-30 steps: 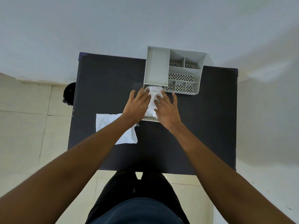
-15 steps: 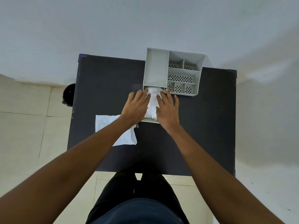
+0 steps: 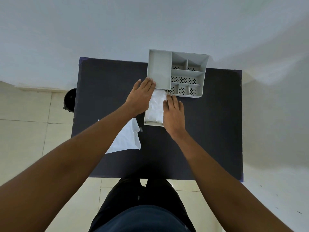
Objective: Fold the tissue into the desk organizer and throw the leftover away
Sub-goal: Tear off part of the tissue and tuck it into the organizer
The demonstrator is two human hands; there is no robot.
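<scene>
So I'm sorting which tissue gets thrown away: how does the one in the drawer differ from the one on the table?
The tissue in the drawer is folded into a compact wad between both hands; the loose tissue lies spread flat on the table, partly under the left forearm. The first sits contained, the second untouched. Both are white.

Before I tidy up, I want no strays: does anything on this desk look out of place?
Yes: a loose white tissue sheet lies crumpled on the dark table, partly under the left forearm, outside the desk organizer. The folded tissue sits in the pulled-out drawer between both hands.
</scene>
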